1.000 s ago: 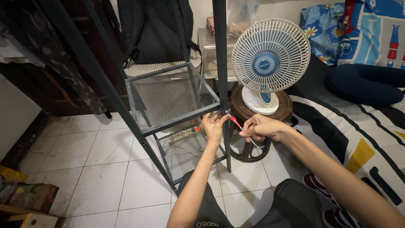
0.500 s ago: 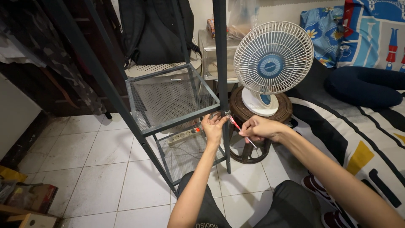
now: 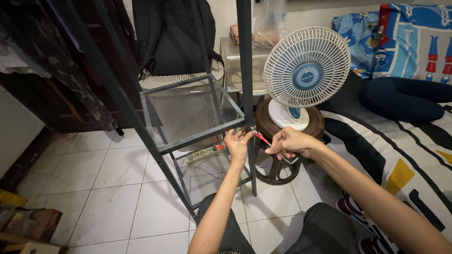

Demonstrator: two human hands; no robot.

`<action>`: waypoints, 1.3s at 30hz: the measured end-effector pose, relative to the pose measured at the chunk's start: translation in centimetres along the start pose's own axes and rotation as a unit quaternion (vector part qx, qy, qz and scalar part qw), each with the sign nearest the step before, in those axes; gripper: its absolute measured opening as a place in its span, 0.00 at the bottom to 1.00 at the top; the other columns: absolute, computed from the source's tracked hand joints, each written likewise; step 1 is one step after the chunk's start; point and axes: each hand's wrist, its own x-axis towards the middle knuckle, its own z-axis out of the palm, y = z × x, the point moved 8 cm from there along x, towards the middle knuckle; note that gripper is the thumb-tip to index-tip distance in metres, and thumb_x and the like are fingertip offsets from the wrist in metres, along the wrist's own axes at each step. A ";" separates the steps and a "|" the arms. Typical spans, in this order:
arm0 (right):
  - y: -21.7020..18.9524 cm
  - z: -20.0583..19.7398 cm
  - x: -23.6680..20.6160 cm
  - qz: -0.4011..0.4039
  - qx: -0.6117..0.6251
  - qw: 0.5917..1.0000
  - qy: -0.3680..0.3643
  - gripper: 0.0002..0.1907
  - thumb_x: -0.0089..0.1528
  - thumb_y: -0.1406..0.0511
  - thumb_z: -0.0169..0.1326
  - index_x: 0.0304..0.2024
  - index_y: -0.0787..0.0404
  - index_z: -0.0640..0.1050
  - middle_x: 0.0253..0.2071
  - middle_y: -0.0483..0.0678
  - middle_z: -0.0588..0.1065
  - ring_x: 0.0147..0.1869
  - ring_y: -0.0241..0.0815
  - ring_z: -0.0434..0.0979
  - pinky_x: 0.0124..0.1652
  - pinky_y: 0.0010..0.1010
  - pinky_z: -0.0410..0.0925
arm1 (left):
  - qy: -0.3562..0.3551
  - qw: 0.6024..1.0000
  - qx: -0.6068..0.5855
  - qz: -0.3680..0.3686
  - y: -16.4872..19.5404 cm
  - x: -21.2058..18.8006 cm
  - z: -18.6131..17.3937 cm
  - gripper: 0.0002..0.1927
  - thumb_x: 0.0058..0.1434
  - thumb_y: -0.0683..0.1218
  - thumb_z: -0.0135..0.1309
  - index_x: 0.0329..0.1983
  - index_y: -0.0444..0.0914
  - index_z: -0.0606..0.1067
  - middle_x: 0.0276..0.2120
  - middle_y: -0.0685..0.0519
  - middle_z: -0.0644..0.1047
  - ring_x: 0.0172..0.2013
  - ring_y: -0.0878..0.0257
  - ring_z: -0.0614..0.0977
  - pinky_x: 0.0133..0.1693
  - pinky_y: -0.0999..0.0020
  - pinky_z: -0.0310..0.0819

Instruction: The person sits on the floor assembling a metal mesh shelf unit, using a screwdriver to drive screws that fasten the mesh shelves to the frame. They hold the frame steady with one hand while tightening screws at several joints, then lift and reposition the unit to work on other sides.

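since the earlier frame both hands have barely shifted at the rack corner. right hand [image 3: 288, 141] is closed around a red-handled screwdriver [image 3: 262, 138], tip at the upright post [image 3: 246, 84]. left hand [image 3: 237, 143] pinches the corner joint of the mesh shelf [image 3: 188, 110]. a white fan [image 3: 306, 70] stands just behind on a round stool [image 3: 278, 169].

A single head-worn camera looks down and forward from just above the person's arms, close to the hands [image 3: 263, 143] at the metal rack [image 3: 188, 117], tiled floor [image 3: 94, 188] below, bed [image 3: 400, 155] at right.
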 end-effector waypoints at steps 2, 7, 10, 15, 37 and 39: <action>-0.2 0.0 -0.1 0.001 -0.011 1.000 0.005 0.13 0.58 0.67 0.68 0.26 0.70 0.78 0.20 0.53 0.77 0.15 0.31 0.67 0.16 0.23 0.55 | -0.002 1.000 0.012 0.005 0.1 0.0 0.0 0.21 0.54 0.24 0.58 0.51 0.27 0.72 0.43 0.41 0.81 0.44 0.56 0.84 0.46 0.66 0.83; -0.5 0.8 -0.3 -0.004 0.011 0.999 -0.048 0.10 0.59 0.66 0.62 0.33 0.70 0.80 0.23 0.51 0.78 0.18 0.30 0.69 0.19 0.21 0.61 | 0.001 1.000 0.007 0.005 0.0 -0.1 0.0 0.22 0.54 0.25 0.58 0.52 0.27 0.72 0.44 0.42 0.81 0.45 0.57 0.84 0.48 0.66 0.82; -0.6 1.0 -0.4 -0.017 0.025 0.998 -0.063 0.07 0.56 0.71 0.57 0.35 0.70 0.81 0.24 0.51 0.79 0.20 0.32 0.73 0.22 0.22 0.66 | 0.000 1.000 0.010 0.013 0.0 0.0 -0.1 0.22 0.54 0.25 0.59 0.51 0.27 0.72 0.44 0.44 0.80 0.46 0.58 0.84 0.49 0.67 0.82; -0.6 0.8 -0.1 -0.014 0.002 1.000 -0.008 0.08 0.57 0.70 0.64 0.28 0.72 0.80 0.23 0.51 0.79 0.19 0.32 0.70 0.20 0.23 0.61 | 0.001 1.000 0.010 0.005 -0.6 0.2 -0.6 0.20 0.54 0.25 0.59 0.50 0.27 0.72 0.43 0.42 0.81 0.45 0.57 0.84 0.48 0.65 0.83; 0.3 0.2 0.7 -0.032 -0.062 0.997 0.034 0.10 0.60 0.70 0.61 0.33 0.73 0.75 0.23 0.54 0.80 0.18 0.33 0.68 0.19 0.25 0.59 | -0.010 1.000 0.019 0.006 0.1 0.1 0.0 0.19 0.54 0.25 0.58 0.49 0.28 0.73 0.44 0.43 0.81 0.45 0.57 0.84 0.49 0.66 0.83; 0.5 0.3 1.3 -0.047 -0.081 0.995 0.033 0.10 0.61 0.69 0.59 0.33 0.74 0.76 0.23 0.55 0.81 0.18 0.33 0.68 0.19 0.26 0.59 | -0.011 1.000 0.013 0.005 0.1 0.2 0.0 0.19 0.54 0.25 0.58 0.49 0.28 0.73 0.44 0.43 0.81 0.45 0.57 0.84 0.48 0.66 0.83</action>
